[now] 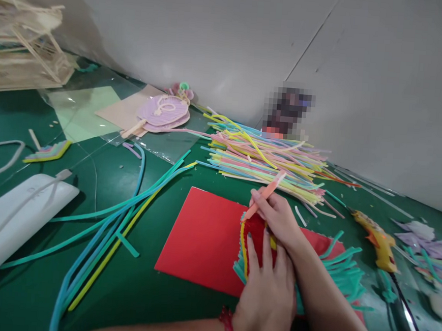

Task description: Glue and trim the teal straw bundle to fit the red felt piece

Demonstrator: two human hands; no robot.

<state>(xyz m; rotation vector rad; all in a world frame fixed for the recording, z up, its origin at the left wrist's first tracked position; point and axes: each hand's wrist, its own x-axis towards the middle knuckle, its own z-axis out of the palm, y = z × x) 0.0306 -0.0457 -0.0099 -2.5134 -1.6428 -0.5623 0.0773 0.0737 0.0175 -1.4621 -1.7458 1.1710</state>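
Observation:
My right hand (278,216) grips a slim orange pen-like tool (267,192), its lower tip touching the top left edge of a dark red piece (256,227). That piece has a yellow strip along its sides and teal strips at its outer edge. My left hand (267,286) lies flat over it with fingers stretched out, pressing it down and hiding much of it. Underneath is a bright red sheet (200,240). A bunch of teal strips (344,277) lies beside my right forearm, partly covered by it.
Loose coloured strips (260,153) are heaped near the wall. More long strips (125,216) lie at the left, near a white device (21,226) with a cable. A yellow glue gun (376,239) rests at the right. A purple fan-shaped piece (164,111) and a stick frame (27,43) stand farther back.

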